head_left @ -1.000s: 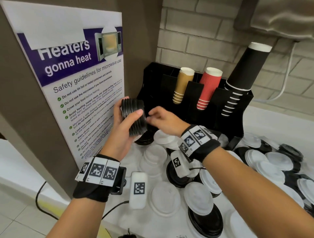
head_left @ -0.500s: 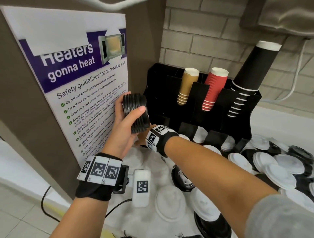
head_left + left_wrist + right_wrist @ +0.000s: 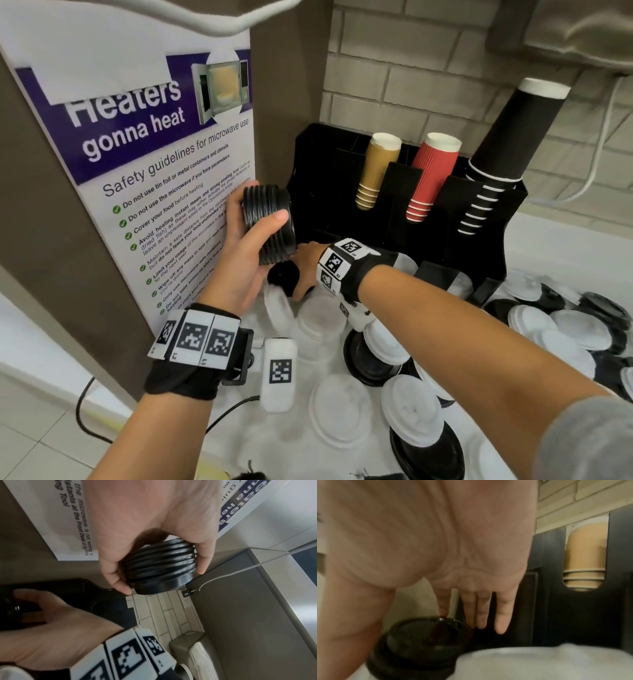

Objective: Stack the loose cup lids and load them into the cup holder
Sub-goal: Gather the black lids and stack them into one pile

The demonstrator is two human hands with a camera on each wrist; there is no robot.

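Note:
My left hand (image 3: 265, 205) grips a stack of black lids (image 3: 269, 222) on its side, held up in front of the poster; the same stack of black lids (image 3: 159, 569) fills the left wrist view. Below it my right hand (image 3: 303, 270) reaches down to a loose black lid (image 3: 282, 277) on the counter. Its fingers (image 3: 481, 615) are straight, the index tip touches the lid's (image 3: 423, 635) raised rim, and the thumb lies along its left side. The black cup holder (image 3: 318, 154) stands behind, with tan (image 3: 376, 171), red (image 3: 433, 174) and black (image 3: 507, 137) cup stacks.
Several loose white lids (image 3: 339, 414) and black ones cover the white counter, with a bigger pile (image 3: 565, 329) at the right. A brown panel with a microwave poster (image 3: 154, 154) walls off the left. A white tagged device (image 3: 279, 373) with a cable lies near my left wrist.
My right hand left the stack's side and dropped beneath it to the black lid on the counter. The left hand kept the stack up in much the same place.

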